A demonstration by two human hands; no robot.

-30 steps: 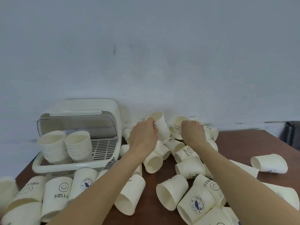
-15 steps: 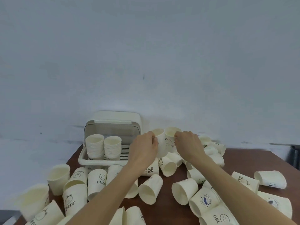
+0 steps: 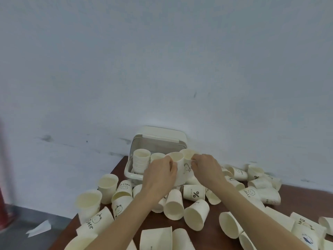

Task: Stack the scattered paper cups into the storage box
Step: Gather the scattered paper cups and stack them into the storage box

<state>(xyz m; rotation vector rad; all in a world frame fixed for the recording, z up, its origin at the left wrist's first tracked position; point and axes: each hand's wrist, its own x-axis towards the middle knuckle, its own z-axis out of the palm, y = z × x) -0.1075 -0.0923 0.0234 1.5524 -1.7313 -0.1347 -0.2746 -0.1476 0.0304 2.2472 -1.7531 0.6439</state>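
Right now my left hand is curled round a plain cup, fingers wrapped on its side, mouth up. My right hand pinches the rim of a 2nd cup w/ a small cartoon print; thumb and fingertips are closed on the lip. Both cups are upright, touching side by side, held above the table just in front of the storage box.

Box sits at the table's back edge vs. the wall, lid flipped up behind it. Inside: one tall stack of cups on the left and a shorter stack beside it, partly hidden by my left hand.

Rest of the cups are scattered round my forearms, most on their sides: a "%" cup below my hands, a HELLO cup to the left, a bear-print cup near the front-left corner. Two stand upright at left. More lie piled at right, e.g. another HELLO one. A scrap of paper lies on the floor at lower left.
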